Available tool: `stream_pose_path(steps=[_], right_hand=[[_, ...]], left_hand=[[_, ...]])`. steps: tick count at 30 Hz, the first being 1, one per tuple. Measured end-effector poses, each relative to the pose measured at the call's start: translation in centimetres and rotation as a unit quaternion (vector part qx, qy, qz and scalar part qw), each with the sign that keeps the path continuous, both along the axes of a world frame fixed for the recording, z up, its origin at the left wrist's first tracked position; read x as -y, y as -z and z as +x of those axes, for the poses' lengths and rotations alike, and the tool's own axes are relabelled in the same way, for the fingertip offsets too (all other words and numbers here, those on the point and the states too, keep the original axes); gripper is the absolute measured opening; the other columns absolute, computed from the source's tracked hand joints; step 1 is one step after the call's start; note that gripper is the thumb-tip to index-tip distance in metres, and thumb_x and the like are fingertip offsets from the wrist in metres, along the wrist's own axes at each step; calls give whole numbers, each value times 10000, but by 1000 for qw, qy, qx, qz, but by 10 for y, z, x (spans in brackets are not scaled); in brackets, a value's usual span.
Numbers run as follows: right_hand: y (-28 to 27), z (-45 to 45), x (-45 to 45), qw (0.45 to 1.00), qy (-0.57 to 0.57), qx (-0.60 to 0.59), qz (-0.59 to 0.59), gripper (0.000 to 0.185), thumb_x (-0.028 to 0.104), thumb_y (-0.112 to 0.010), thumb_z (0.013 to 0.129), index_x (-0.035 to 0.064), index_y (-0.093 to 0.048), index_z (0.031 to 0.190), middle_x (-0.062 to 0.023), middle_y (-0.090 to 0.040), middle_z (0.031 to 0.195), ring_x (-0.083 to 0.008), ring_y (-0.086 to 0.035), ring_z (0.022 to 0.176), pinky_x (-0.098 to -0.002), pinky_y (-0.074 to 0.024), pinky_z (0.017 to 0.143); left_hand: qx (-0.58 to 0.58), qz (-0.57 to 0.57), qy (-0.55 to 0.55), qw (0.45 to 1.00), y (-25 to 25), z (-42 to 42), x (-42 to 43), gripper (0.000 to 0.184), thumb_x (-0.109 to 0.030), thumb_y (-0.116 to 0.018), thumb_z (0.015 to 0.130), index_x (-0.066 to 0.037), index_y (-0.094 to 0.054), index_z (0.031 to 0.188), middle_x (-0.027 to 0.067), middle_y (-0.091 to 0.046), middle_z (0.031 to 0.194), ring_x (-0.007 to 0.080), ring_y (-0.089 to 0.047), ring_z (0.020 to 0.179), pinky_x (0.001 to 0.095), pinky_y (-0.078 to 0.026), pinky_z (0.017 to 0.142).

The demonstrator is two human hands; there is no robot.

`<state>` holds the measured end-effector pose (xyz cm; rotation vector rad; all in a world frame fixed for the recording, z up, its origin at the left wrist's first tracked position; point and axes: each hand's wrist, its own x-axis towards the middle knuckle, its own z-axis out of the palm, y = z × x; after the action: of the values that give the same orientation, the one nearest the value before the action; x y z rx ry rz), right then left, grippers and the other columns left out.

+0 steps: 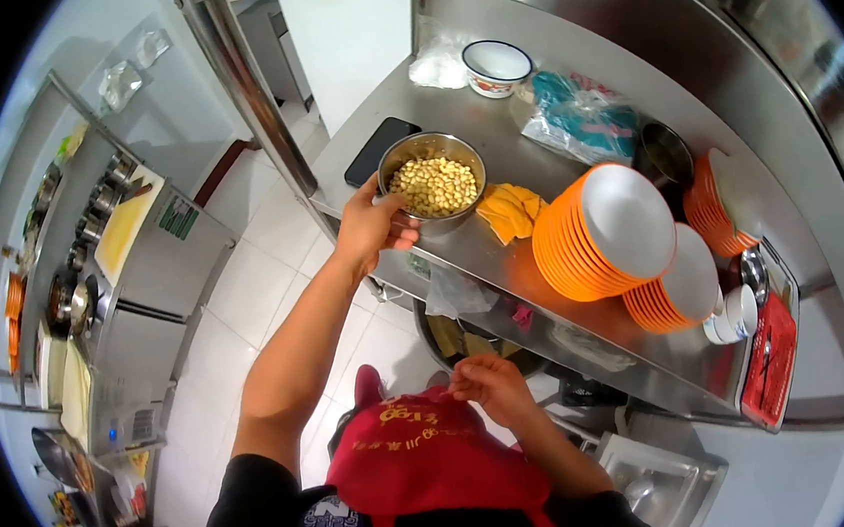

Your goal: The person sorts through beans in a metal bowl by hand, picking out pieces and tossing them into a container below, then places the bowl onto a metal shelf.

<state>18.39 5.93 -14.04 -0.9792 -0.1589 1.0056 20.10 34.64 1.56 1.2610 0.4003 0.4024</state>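
My left hand [371,230] grips the rim and near side of a round steel bowl [449,227], thumb at the edge and fingers underneath. Pale yellow peanuts or beans [432,184] fill much of it; I cannot tell which. The bowl is at the front edge of the steel counter [357,149], beside a black phone-like slab [382,149] and a crumpled orange cloth [512,211]. Low in front of my red apron [428,444], my right hand [493,383] has its fingers loosely curled in, with nothing visible in them.
Stacked orange-and-white bowls [605,232] stand right of the cloth. Behind are an enamel bowl [497,68] and a teal plastic packet [579,109]. A red tray [767,364] sits far right. Below are a lower shelf [589,334], a dark tub [439,337] and a sink [662,483].
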Motion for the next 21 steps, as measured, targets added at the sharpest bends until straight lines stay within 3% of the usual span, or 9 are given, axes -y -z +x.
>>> stream_pose_path(steps=[1, 4, 9, 13, 18, 21], right_hand=[[-3, -4, -1, 1000, -19, -12, -7, 161, 79, -620, 988, -42, -662, 1085, -145, -706, 972, -250, -732, 870, -323, -633, 765], [-10, -7, -15, 994, -58, 17, -86, 176, 109, -609, 992, -43, -658, 1065, -133, -707, 961, -231, -729, 862, -326, -621, 777], [-14, -35, -48, 982, -131, 100, -94, 210, 113, -633, 988, -64, -649, 1100, -151, -692, 1023, -230, -716, 913, -330, -609, 830], [-28, -78, -76, 976, -160, 123, -86, 259, 79, -634, 986, -108, -628, 1165, -181, -684, 1047, -251, -719, 922, -335, -620, 863], [3, -172, -122, 943, -270, 178, -78, 229, 73, -617, 989, -86, -642, 1152, -153, -690, 1037, -213, -713, 875, -314, -620, 820], [27, -226, -141, 917, -336, 202, -76, 230, 48, -602, 985, -69, -601, 1183, -153, -695, 1036, -197, -703, 883, -324, -617, 797]], left_hand=[[-17, 23, -15, 999, -4, -16, 5, 670, -140, -569, 980, -10, -265, 1563, 175, -691, 838, 220, -670, 581, 309, -558, 501], [21, 7, -48, 999, 17, -63, 10, 645, -145, -564, 986, 4, -292, 1551, 183, -693, 849, 218, -675, 604, 313, -568, 529], [-11, 102, -77, 992, 114, -187, 52, 458, -18, -586, 953, 39, -527, 1404, 134, -709, 906, 171, -689, 766, 295, -593, 680], [-42, 123, -100, 986, 139, -269, 82, 428, -9, -650, 928, 23, -590, 1350, 121, -713, 983, 157, -683, 865, 286, -591, 718], [-51, 364, -193, 910, 151, -363, 99, 439, -9, -767, 833, -44, -667, 1259, 132, -690, 1071, 237, -668, 893, 323, -574, 686], [-37, 404, -274, 872, 184, -418, 107, 443, 21, -782, 789, -54, -690, 1216, 123, -691, 1036, 273, -663, 886, 333, -566, 682]])
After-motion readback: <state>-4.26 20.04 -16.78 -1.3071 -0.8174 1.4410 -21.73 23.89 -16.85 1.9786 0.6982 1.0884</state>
